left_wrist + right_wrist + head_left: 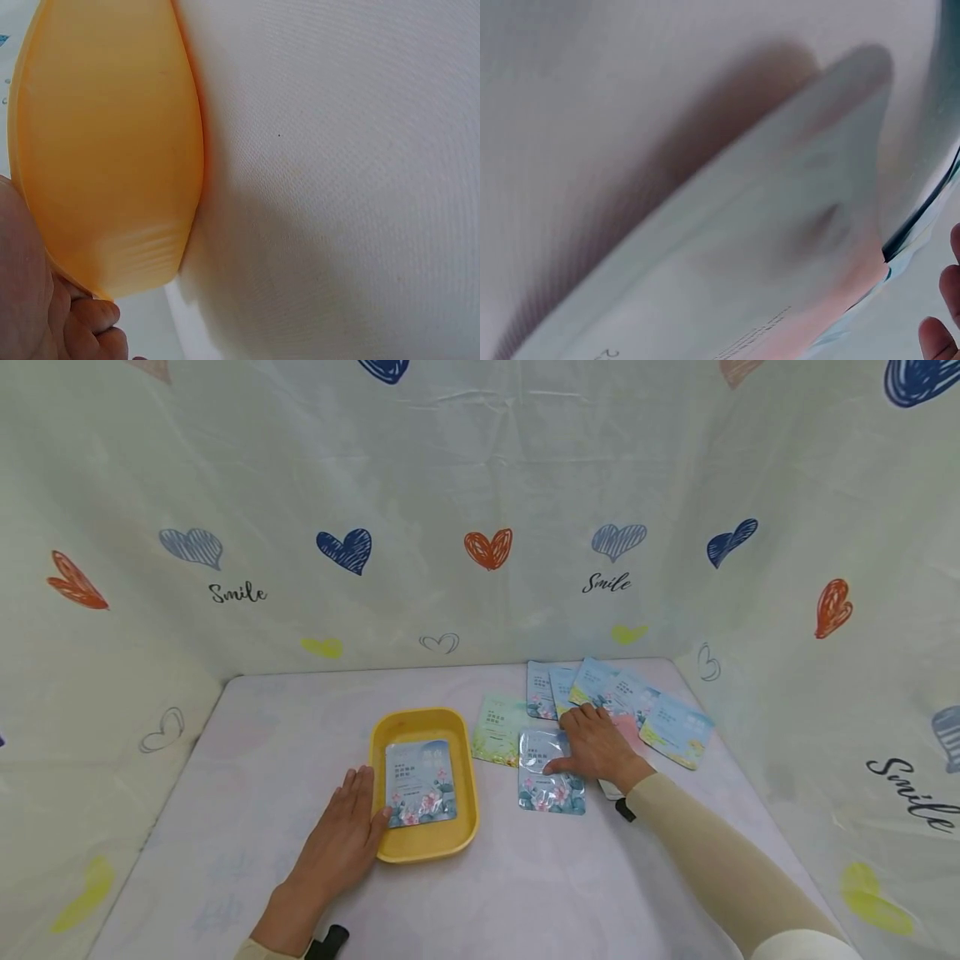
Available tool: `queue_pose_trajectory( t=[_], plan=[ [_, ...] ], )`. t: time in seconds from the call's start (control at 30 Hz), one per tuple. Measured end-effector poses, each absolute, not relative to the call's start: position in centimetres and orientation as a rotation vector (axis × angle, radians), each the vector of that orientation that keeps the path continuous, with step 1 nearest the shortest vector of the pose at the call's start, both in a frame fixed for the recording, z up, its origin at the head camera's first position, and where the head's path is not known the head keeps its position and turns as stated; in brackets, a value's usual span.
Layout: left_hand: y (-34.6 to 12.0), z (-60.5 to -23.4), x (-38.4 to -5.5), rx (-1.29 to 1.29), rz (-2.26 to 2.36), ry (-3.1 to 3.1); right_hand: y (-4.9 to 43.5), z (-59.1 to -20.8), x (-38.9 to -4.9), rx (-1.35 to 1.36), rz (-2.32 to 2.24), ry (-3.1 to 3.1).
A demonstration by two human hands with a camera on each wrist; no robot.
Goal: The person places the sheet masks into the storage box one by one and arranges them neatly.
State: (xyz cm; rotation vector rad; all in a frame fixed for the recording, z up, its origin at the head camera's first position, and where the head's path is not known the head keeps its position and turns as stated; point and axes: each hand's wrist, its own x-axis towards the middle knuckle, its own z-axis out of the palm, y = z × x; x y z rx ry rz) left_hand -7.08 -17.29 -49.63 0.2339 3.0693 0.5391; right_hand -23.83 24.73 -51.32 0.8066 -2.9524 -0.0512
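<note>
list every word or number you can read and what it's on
"Smile": pale heart-printed sheet backdrop, left part at the back
"Smile": same backdrop, right part at the back
"Smile": same backdrop, right side
Too small to read: lettering on the blue flower-printed flat packet in the yellow plastic tray, and on the blue and green flat packets right of it
Possibly "2", right wrist view: pale flat packet with pink; its finer print is unreadable

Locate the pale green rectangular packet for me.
In the head view, the pale green rectangular packet lies just right of the yellow rectangular plastic tray and left of the right hand.
</note>
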Motion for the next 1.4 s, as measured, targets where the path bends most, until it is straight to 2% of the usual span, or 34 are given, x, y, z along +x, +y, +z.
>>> queue_pose_trajectory(
  t=[0.3, 0.6, 0.77, 1.1, 1.4],
  plan=[
    [-17.3, -49.6, -7.0, 0.234, 0.535, 3.066, 24.0, -50.5, -23.1, 0.7, 0.087, -3.081],
    [-17.3, -49.6, -7.0, 0.229, 0.541, 3.052, 23.2, -49.8, -22.1, 0.411, 0.838, -3.117],
    [-17.4, -49.6, -7.0, 0.22, 0.549, 3.039, 23.0, -49.6, -21.9, 0.297, 1.088, -3.094],
    [-17.3, -49.8, -7.3, 0.198, 0.532, 3.03, 23.3, -50.2, -21.9, 0.055, 1.389, -3.092],
    [-17.3, -49.6, -7.1, 0.189, 0.546, 3.019, 22.9, -50.8, -21.7, 0.026, 1.586, -2.983]
  ],
)
